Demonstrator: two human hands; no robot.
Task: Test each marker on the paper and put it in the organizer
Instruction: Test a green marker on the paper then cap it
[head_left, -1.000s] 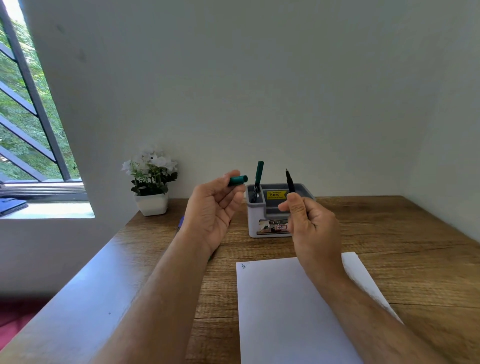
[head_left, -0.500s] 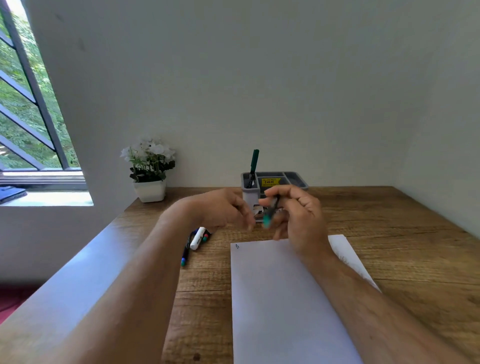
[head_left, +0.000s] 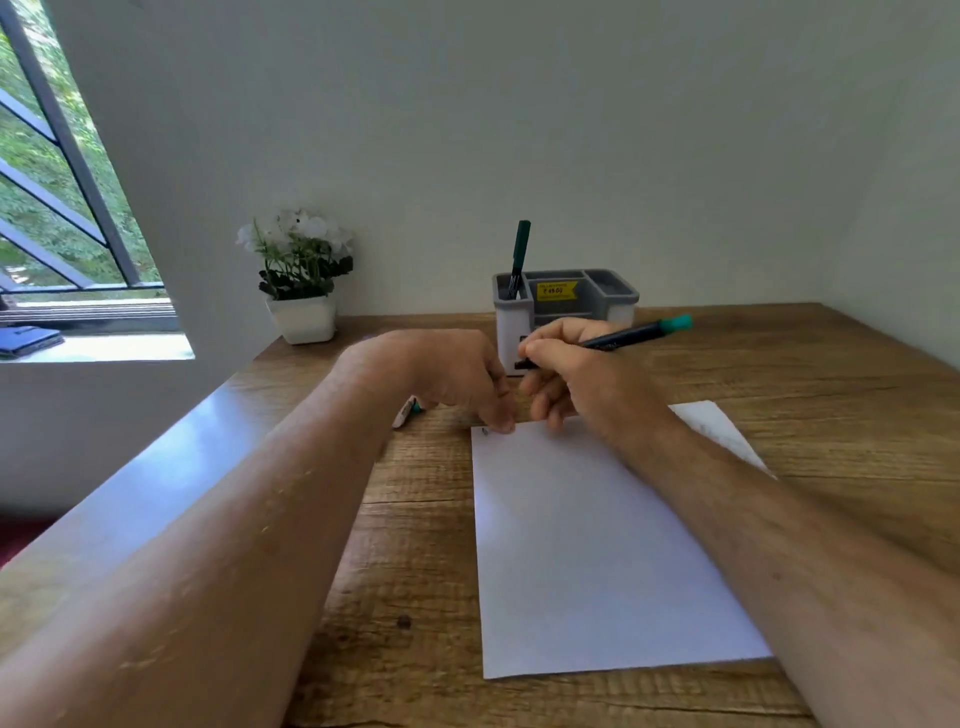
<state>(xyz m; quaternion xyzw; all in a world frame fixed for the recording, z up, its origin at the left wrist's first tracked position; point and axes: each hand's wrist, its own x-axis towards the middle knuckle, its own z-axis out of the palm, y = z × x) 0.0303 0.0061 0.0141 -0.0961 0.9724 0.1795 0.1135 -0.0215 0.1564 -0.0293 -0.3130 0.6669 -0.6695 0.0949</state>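
My right hand (head_left: 582, 379) grips a black marker (head_left: 623, 338) with a teal cap pushed on its back end, which points up and right; its tip is hidden by my fingers. My left hand (head_left: 447, 379) rests fingers-down on the top left corner of the white paper (head_left: 597, 545), next to a small ink mark (head_left: 485, 431). The grey and white organizer (head_left: 582, 304) stands behind my hands with one green marker (head_left: 518, 257) upright in its left compartment. Another marker (head_left: 408, 413) lies partly hidden under my left wrist.
A white pot of white flowers (head_left: 301, 280) stands at the table's back left. The wooden table (head_left: 831, 395) meets the wall behind and on the right. A window with a sill lies beyond the table's left edge.
The teal cap went from my left hand onto the marker's back end. Both hands dropped to the paper's top edge, and the view tilted down.
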